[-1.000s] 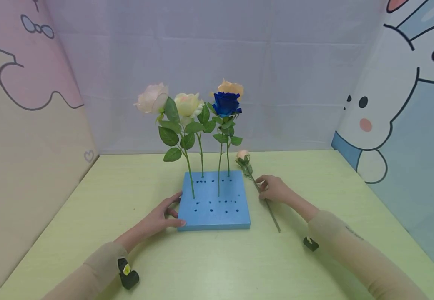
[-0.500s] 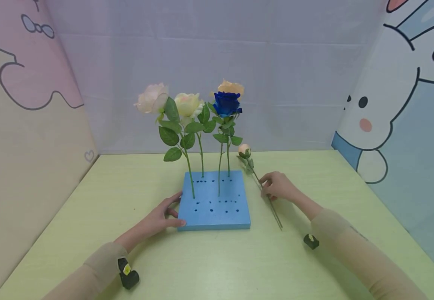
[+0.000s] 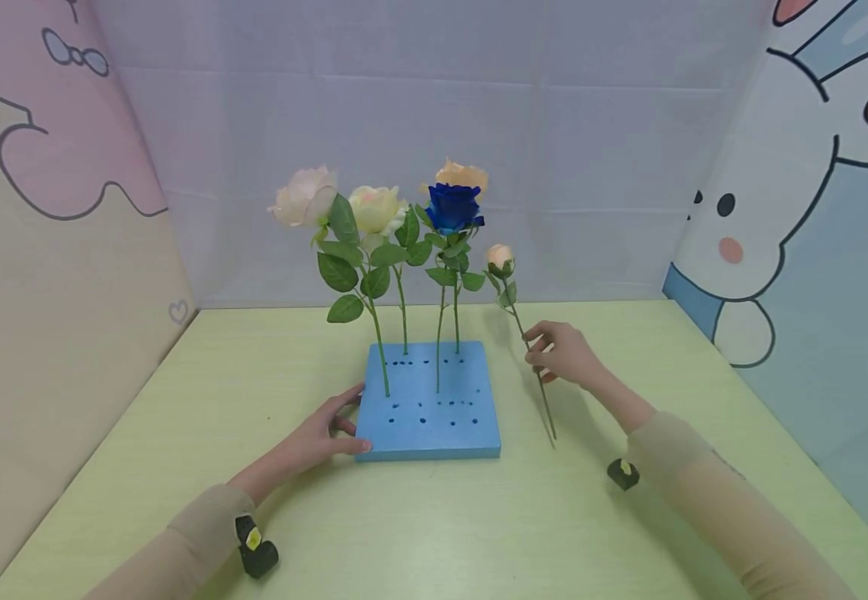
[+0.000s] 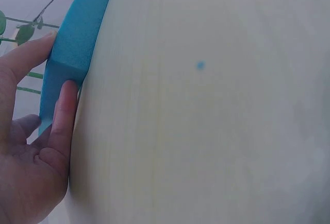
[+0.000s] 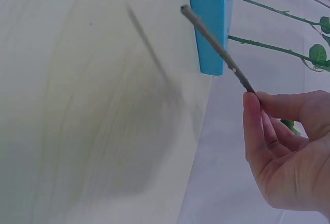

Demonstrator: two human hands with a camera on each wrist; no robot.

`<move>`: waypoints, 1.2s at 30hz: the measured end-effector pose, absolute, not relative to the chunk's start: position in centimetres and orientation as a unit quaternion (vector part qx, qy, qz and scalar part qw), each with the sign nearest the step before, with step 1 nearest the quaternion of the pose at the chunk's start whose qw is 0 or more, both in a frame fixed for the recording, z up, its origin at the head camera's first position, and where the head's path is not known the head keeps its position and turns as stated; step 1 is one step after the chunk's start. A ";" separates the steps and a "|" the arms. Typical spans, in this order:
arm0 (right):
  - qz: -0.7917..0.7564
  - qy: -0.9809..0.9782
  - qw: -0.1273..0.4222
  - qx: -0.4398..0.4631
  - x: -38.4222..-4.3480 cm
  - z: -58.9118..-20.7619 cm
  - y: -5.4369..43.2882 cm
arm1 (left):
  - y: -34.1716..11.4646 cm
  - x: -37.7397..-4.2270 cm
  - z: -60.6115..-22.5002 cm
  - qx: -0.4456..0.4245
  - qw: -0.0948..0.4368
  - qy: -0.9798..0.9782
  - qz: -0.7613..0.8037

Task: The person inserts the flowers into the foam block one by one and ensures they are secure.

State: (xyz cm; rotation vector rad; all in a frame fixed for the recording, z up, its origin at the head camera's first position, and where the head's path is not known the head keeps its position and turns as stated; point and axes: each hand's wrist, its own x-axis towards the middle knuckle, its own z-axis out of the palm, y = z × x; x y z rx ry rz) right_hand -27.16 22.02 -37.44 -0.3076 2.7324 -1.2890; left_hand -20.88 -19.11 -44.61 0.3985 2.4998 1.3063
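My right hand (image 3: 564,354) pinches the stem of a pale peach rose (image 3: 500,257) between thumb and fingers, right of a blue foam board (image 3: 444,437). The rose leans with its bloom up and left. In the right wrist view, the cut end of the stem (image 5: 211,39) points towards the board's side, apart from it. My left hand (image 3: 313,433) touches the board's left edge and front corner with fairly straight fingers. Standing in the board are a pale pink rose (image 3: 304,197), a cream rose (image 3: 375,210), a blue rose (image 3: 453,208) and a yellow-orange rose (image 3: 464,176) behind it.
Several small holes dot the board's top. Under it lies a pale yellow-green table (image 3: 434,533). A pale fabric backdrop (image 3: 591,192) rises behind, with cartoon-printed panels at both sides. Each sleeve has a small black device at the wrist.
My right hand has lifted the peach rose from the table. Its bloom has risen and shifted slightly right, and the stem stands more upright. The left hand and board have stayed put.
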 end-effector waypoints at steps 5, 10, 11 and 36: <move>-0.449 0.888 0.017 -0.101 -27.1 -36.6 21.9 | -19.1 -20.9 -44.6 0.141 0.147 0.867 0.454; -0.463 0.880 -0.021 -0.104 -26.8 -35.8 21.4 | -19.1 -20.9 -44.6 0.136 0.149 0.869 0.452; -0.465 0.879 -0.030 -0.105 -26.8 -35.7 21.4 | -19.1 -20.9 -44.6 0.135 0.149 0.870 0.451; -0.556 0.795 -0.148 -0.194 -25.8 -34.4 18.0 | -19.1 -20.8 -44.5 0.137 0.147 0.868 0.454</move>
